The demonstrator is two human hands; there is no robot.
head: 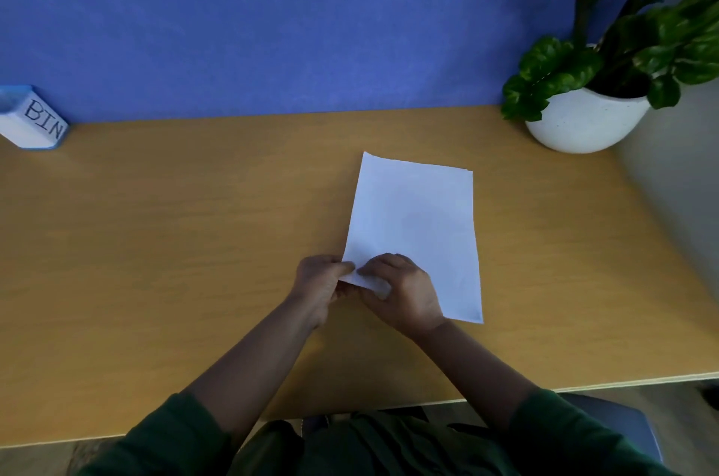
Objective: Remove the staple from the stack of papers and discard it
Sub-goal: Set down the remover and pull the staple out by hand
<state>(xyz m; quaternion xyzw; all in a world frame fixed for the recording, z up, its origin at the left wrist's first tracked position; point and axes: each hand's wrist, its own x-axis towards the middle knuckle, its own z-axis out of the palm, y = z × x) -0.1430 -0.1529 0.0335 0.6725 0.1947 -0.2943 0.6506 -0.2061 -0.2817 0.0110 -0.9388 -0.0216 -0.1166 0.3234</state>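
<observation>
In the head view, the stack of papers (416, 226) lay flat on the wooden counter (175, 242), a little right of the middle, with its near left corner lifted. Your left hand (317, 287) pinched that corner from the left side, thumb on top of the sheet. Your right hand (400, 290) rested on the same corner, its fingers curled and pressing the paper against the left thumb. The staple itself was hidden under your fingers, so I could not tell its state. The small white box marked BIN (33, 117) stood far left at the blue wall (272, 20). A potted plant (599, 78) stood at the far right.
</observation>
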